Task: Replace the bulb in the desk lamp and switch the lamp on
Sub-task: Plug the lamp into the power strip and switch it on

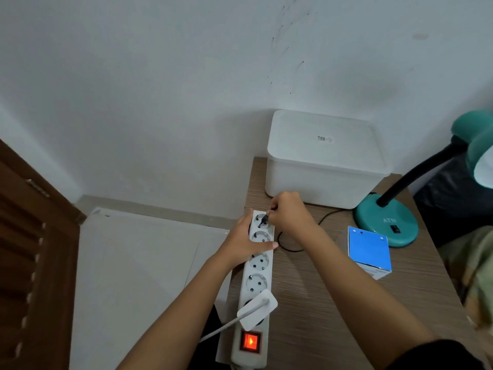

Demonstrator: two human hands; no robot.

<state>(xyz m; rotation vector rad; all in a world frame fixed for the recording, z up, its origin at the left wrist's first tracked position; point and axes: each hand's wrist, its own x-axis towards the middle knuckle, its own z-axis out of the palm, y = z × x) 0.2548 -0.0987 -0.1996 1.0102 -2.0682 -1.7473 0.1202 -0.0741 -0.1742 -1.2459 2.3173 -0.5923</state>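
A teal desk lamp [386, 222] with a black gooseneck stands at the right of the wooden table; its shade [477, 145] is cut off by the frame edge. Its black cord [325, 217] runs to a black plug [262, 218] at the farthest socket of a white power strip [257, 273]. My right hand [286, 213] pinches the plug at that socket. My left hand [246, 243] presses on the strip from the left side, thumb across it. The strip's red switch [250, 341] glows. A blue and white bulb box [369, 251] lies beside the lamp base.
A white lidded plastic box [324, 161] stands against the wall behind the strip. A white flat plug [257, 308] with a white cable sits in a near socket. A brown wooden door [32, 249] is at the left, a dark bag [453, 198] at the right.
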